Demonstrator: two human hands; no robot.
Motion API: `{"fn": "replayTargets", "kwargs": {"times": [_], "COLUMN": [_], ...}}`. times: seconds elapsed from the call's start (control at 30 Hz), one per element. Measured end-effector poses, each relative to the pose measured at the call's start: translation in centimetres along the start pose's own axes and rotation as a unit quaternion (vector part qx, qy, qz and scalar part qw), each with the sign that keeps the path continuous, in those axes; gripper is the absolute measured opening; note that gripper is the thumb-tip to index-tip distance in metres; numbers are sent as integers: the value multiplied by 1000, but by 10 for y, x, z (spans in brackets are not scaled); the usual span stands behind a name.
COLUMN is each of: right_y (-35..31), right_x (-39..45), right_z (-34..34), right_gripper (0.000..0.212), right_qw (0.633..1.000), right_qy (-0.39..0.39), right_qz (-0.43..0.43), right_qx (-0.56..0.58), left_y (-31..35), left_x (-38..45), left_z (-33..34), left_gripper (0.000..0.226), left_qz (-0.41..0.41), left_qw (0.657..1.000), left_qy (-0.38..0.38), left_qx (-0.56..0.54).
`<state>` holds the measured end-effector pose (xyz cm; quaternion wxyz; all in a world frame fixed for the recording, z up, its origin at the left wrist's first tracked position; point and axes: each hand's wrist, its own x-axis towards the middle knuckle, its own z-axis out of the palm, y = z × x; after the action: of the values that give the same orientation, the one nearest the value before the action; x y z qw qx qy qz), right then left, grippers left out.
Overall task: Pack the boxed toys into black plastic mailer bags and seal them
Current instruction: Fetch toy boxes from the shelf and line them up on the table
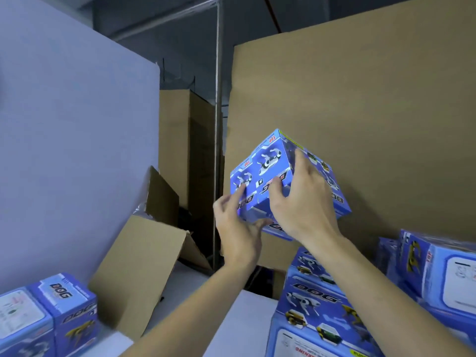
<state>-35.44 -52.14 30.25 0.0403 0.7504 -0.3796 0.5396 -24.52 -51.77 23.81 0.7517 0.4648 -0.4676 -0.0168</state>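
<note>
Head: both hands gripping toy boxes

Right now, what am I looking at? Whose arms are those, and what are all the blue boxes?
There is no machine here. The picture comes from a camera worn on a person's head, looking forward and down, so the two arms are that person's own. The left hand and the right hand together hold up blue toy boxes with robot dogs printed on them; there look to be two, side by side. The fingers curl over the boxes' edges. More of the same toy boxes are stacked at the lower right and lower left. An open brown carton sits in front, and tall cardboard stands behind. No black bag shows yet.
</note>
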Motion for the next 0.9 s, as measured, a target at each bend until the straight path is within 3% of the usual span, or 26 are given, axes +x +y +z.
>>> {"fn": "replayTargets", "kwargs": {"times": [0.17,0.33,0.43,0.53,0.7,0.83,0.9], "right_y": [-45,-100,-136,-173,-231,-261,-267], "right_x": [-13,-45,-69,-89,-136,-180,-201], "right_z": [21,57,87,121,173,213,233], "right_gripper": [58,59,55,56,76,103,113], "right_qw": [988,920,868,819,772,737,708], "right_qy": [-12,-108,-170,-263,-367,-399,-438], "right_qz": [-25,-38,-38,-18,-19,-39,-37], "right_qx": [149,374,465,509,519,544,552], "left_y": [17,26,27,23,22,14,5], "left_x": [4,3,-4,-20,-51,-85,-102], "left_z": [-92,-192,-252,-312,-408,-461,-480], "left_gripper": [55,67,41,32,44,94,106], "left_qz": [-40,-169,-186,-191,-151,-134,-124], "left_qw": [993,976,976,968,964,961,956], "left_qy": [-67,83,84,151,218,186,159], "left_qx": [-93,-108,-80,-53,26,153,213]}}
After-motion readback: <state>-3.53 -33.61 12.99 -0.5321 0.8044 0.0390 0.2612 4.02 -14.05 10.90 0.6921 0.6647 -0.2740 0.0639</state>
